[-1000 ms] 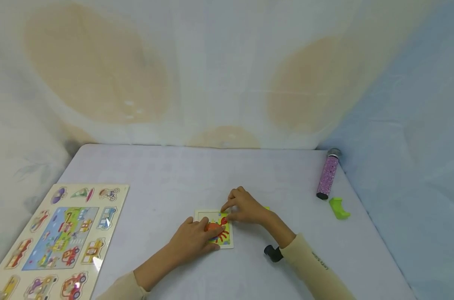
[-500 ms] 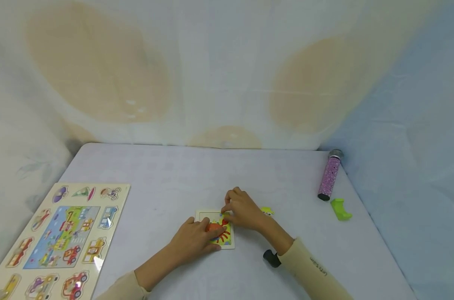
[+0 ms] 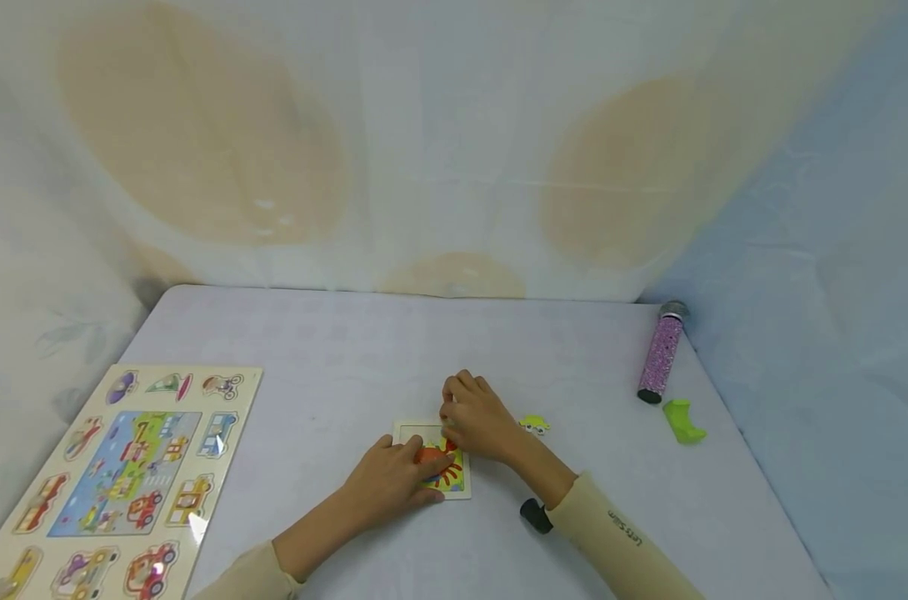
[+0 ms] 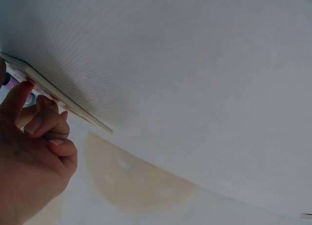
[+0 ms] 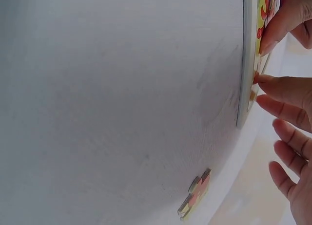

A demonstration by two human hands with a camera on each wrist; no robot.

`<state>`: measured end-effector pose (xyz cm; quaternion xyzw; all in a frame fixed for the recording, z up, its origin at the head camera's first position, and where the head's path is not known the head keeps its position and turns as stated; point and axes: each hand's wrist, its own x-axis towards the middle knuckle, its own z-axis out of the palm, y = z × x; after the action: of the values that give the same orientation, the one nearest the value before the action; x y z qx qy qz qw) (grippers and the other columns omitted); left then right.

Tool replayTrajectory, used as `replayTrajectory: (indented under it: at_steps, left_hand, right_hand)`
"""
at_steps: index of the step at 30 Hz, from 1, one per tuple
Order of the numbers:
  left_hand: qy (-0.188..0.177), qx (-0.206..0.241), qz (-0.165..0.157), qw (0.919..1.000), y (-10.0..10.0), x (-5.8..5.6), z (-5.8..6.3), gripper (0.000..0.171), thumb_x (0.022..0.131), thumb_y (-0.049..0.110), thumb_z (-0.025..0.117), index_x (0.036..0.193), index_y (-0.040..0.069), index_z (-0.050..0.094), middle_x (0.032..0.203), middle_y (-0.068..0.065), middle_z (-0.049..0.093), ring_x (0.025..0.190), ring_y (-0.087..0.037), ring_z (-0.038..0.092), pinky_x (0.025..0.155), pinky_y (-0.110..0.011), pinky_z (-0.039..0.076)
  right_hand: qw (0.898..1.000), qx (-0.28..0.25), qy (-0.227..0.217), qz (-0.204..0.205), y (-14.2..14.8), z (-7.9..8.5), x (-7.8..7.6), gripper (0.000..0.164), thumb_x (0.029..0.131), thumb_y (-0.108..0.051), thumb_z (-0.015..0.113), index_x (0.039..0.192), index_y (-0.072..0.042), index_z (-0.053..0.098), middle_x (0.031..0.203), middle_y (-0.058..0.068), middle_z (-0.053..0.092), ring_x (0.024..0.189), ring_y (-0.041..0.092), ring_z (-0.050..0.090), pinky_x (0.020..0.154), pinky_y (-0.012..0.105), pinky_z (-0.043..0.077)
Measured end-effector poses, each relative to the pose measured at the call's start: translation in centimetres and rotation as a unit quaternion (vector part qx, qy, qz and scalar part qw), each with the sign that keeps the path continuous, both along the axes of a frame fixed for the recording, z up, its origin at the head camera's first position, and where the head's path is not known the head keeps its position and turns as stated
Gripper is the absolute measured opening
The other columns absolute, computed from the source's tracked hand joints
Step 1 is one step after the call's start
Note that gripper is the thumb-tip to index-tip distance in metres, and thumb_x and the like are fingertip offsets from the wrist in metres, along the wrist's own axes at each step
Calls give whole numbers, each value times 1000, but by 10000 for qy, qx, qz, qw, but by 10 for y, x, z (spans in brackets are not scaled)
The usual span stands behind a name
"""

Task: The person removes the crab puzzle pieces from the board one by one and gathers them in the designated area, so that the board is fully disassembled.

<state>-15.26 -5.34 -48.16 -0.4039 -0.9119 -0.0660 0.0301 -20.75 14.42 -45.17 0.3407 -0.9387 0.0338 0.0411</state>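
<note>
Left hand (image 3: 386, 482) presses the crab puzzle (image 3: 446, 477), fingers spread
Right hand (image 3: 480, 422) touches its far right corner; pinching or not, I cannot tell.

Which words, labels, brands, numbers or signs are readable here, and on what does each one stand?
"Let's S...": on the right sleeve; the second word is too blurred to read surely.
I can read no other text, neither on the crab puzzle, the puzzle board nor the microphone.

left hand (image 4: 34, 159) has one fingertip (image 4: 27, 87) on a thin board (image 4: 73, 104), other fingers kinda curled, big pale tabletop (image 4: 204, 79) alongside.
</note>
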Motion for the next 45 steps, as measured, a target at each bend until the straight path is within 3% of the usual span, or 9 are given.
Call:
replayTrajectory:
  at_steps: [8, 15, 27, 34, 37, 40, 45]
  left_hand:
    - [106, 27, -49, 9999, 1, -1, 1, 51, 88, 61, 62, 132, 36, 64, 87, 1, 56, 66, -9, 41, 65, -26, 28]
    - [385, 172, -158, 9990, 0, 0, 2, 49, 86, 60, 65, 129, 34, 67, 82, 3, 54, 65, -9, 40, 64, -25, 24]
    - [156, 48, -84, 9998, 1, 0, 1, 50, 87, 59, 64, 131, 35, 65, 88, 1, 57, 65, -9, 42, 60, -23, 28]
    - [-99, 42, 13, 9999, 1, 1, 2, 49, 89, 58, 62, 132, 35, 64, 101, -6, 61, 61, -10, 43, 57, -26, 39]
    - [-125, 52, 49, 9999, 1, 1, 1, 49, 89, 58, 62, 132, 35, 64, 101, -6, 61, 57, -11, 42, 56, -27, 41]
    - [-124, 50, 64, 9999, 0, 2, 1, 49, 90, 58, 61, 133, 36, 63, 98, -5, 59, 55, -11, 41, 56, -27, 41]
    - [-69, 55, 60, 9999, -1, 1, -1, 49, 89, 58, 62, 134, 37, 62, 97, -4, 59, 56, -12, 43, 55, -26, 39]
  right_hand:
    - [9998, 89, 142, 82, 2, 0, -1, 9, 86, -24, 75, 88, -17, 79, 104, -1, 55, 104, 18, 44, 93, 36, 42]
    - [9974, 493, 451, 281, 1, 1, -3, 13, 85, -24, 71, 77, -15, 76, 100, -2, 55, 101, 17, 44, 92, 34, 42]
    - [9973, 320, 409, 516, 4, -4, -5, 16, 85, -24, 71, 72, -15, 74, 99, -3, 56, 100, 16, 45, 90, 34, 43]
    - [9964, 335, 429, 650, 4, -4, -6, 16, 87, -26, 72, 75, -15, 75, 99, -2, 57, 100, 16, 44, 90, 34, 43]
    - [9983, 96, 178, 539, 7, -4, -6, 13, 87, -26, 72, 81, -16, 77, 100, -2, 58, 101, 17, 46, 89, 35, 43]
    - [9981, -279, -351, 414, 11, -3, -5, 11, 89, -27, 73, 92, -18, 79, 103, -2, 59, 103, 18, 47, 89, 36, 43]
    - [9893, -692, -1223, 397, 17, 4, -4, 11, 87, -18, 75, 94, -23, 81, 102, -3, 58, 103, 18, 46, 87, 37, 41]
